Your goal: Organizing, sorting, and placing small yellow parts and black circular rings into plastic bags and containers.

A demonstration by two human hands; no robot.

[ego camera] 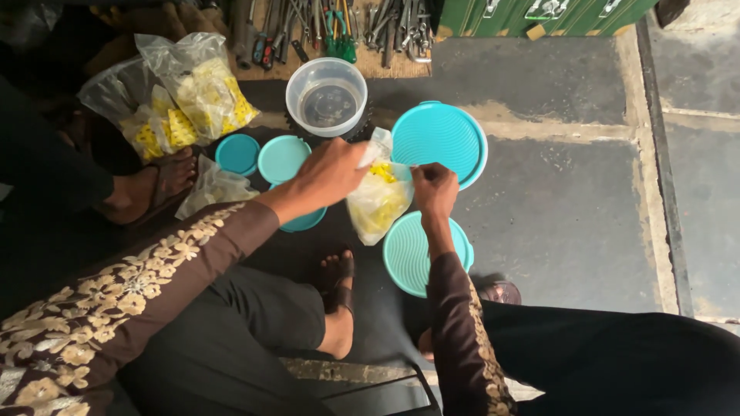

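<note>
My left hand (331, 171) and right hand (434, 187) each pinched the bag (378, 206) at its mouth, twelve o'clock; it hung soft, light, slippery, so I judged the top edge best.

The premises appeared to be a workshop. A dense row of metal hand tools (331, 31) lay at the top on a brown mat, beside a green metal cabinet (539, 15), over a worn grey stone-slab floor (563, 200).
</note>
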